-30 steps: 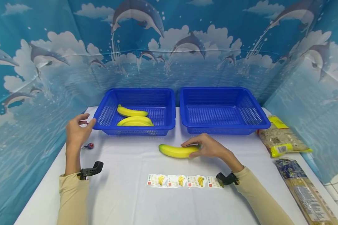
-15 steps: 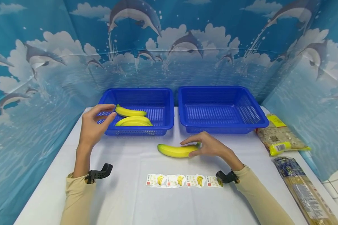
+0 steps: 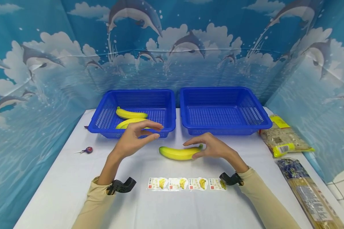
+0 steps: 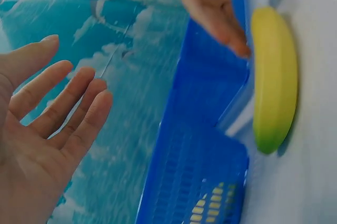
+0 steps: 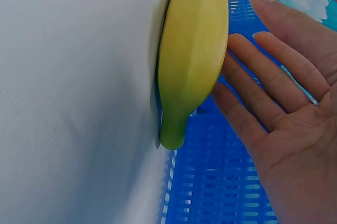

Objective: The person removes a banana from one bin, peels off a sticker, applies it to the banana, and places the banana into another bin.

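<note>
A yellow banana [image 3: 176, 153] with green ends lies on the white table in front of the two baskets. My right hand [image 3: 210, 148] is at its stem end, thumb on the near side and fingers on the far side. In the right wrist view those fingers are loosely extended beside the banana [image 5: 195, 45], without gripping it. My left hand [image 3: 134, 139] hovers before the left blue basket [image 3: 101, 130], holding nothing, fingers apart and relaxed. Part of the basket's yellow bananas [image 3: 131, 114] is hidden behind it. The left wrist view shows the left palm [image 4: 39, 155] bare.
A second blue basket [image 3: 223, 127] stands at the right. Several banana stickers [image 3: 177, 183] lie in a row nearer me. A lollipop [image 3: 89, 149] is at the left. Along the right edge are a bag of grain [image 3: 283, 136] and a long noodle packet [image 3: 306, 190].
My left hand has moved right, from beside the left basket's outer side to in front of its near edge, uncovering the lollipop. The right hand and the banana have stayed in place.
</note>
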